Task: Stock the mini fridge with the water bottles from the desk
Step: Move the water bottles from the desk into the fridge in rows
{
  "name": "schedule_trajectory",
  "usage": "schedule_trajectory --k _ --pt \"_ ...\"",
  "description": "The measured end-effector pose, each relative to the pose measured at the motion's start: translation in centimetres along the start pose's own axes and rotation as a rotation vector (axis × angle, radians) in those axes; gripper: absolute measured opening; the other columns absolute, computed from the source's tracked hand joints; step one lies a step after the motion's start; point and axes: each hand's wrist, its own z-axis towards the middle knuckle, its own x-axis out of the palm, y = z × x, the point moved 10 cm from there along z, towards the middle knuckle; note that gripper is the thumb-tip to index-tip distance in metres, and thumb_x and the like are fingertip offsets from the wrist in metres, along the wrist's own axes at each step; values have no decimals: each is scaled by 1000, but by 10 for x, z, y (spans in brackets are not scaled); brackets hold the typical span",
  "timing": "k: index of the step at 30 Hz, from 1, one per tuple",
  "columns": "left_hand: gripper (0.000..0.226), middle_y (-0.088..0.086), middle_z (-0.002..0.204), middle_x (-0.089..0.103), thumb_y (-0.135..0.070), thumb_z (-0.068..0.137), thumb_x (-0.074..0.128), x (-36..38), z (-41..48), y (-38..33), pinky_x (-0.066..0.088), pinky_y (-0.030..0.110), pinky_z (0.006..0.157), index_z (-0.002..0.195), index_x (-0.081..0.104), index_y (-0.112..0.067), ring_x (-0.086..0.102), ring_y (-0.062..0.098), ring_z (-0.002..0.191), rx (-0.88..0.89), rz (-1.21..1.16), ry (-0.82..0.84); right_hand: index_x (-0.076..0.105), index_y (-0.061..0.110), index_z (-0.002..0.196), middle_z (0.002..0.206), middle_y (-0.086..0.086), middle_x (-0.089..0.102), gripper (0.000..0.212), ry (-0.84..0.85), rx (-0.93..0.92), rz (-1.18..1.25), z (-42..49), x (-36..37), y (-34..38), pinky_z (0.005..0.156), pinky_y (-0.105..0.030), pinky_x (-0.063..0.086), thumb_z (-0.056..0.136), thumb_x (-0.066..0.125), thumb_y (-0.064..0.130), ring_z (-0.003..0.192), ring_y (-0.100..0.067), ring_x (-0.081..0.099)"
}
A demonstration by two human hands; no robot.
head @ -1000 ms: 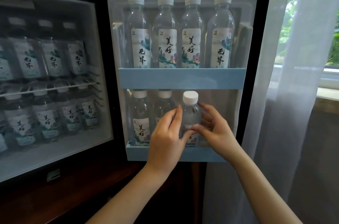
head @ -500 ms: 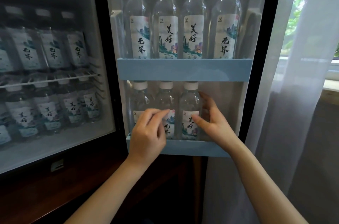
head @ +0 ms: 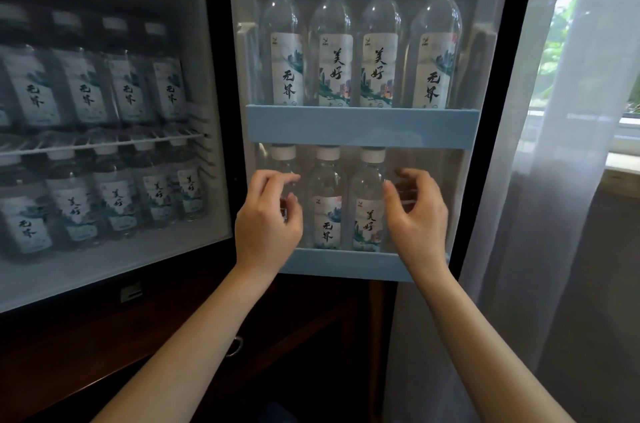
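Observation:
The mini fridge door (head: 495, 41) stands open toward me. Its upper blue shelf (head: 360, 126) carries several clear water bottles with white caps. The lower blue shelf (head: 346, 263) holds three bottles; the rightmost one (head: 369, 208) stands upright next to the middle bottle (head: 325, 204). My left hand (head: 268, 218) hovers in front of the leftmost lower bottle, fingers loosely curled and holding nothing. My right hand (head: 417, 214) hangs just right of the rightmost bottle, fingers relaxed and apart from it.
The fridge cabinet (head: 104, 131) at left holds two rows of bottles on a wire rack (head: 104, 143) and the floor. Free room remains at the right end of the lower door shelf. A sheer curtain (head: 554, 145) hangs right of the door. Dark wood furniture (head: 104, 353) lies below.
The bottle went down into the lower door shelf and both hands let go of it. My hands have drawn apart, left hand leftward, right hand rightward.

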Motion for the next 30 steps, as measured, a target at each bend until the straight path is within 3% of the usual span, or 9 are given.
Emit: schedule_trajectory --k 2,5,9,12,18,25,30 --pt "22 10 97 56 8 79 60 -9 -4 7 44 24 52 98 65 -2 53 12 62 -20 10 4 60 9 95 86 -2 59 8 -35 -123 12 -4 7 26 69 -29 49 89 57 13 77 -15 56" --pt "19 9 96 56 6 80 60 -32 -9 24 48 32 48 97 65 -3 55 17 60 -48 61 -1 63 3 84 76 -3 57 10 9 -248 7 -14 37 59 67 -31 46 87 54 8 70 -18 54" --pt "18 6 96 56 5 82 58 -76 -18 60 50 37 50 95 65 -5 54 18 59 -134 168 -19 63 5 82 73 4 52 12 133 -305 93 -34 95 96 65 -17 36 86 52 9 68 -12 50" --pt "18 4 95 55 3 81 59 -118 -30 92 47 32 51 94 66 -8 52 13 59 -208 264 -31 63 6 83 73 -1 57 12 278 -327 177 -58 148 123 62 -16 36 86 53 11 66 -12 52" --pt "15 4 92 57 2 80 60 -223 -69 151 45 30 57 88 66 -10 57 19 58 -377 499 -75 65 5 86 80 -7 64 11 645 -338 291 -134 273 180 64 -36 47 88 56 10 72 -21 59" --pt "15 -15 93 45 -11 85 58 -360 -143 223 39 24 60 90 63 -24 51 1 63 -725 764 -69 66 11 87 83 -6 67 10 971 -375 450 -237 382 260 69 -28 41 87 56 12 76 -21 60" --pt "13 -12 102 43 -21 88 55 -434 -163 277 40 27 64 97 58 -29 54 5 69 -898 877 9 65 14 98 100 -6 67 17 1183 -471 395 -297 472 322 80 -31 44 88 52 17 94 -23 60"
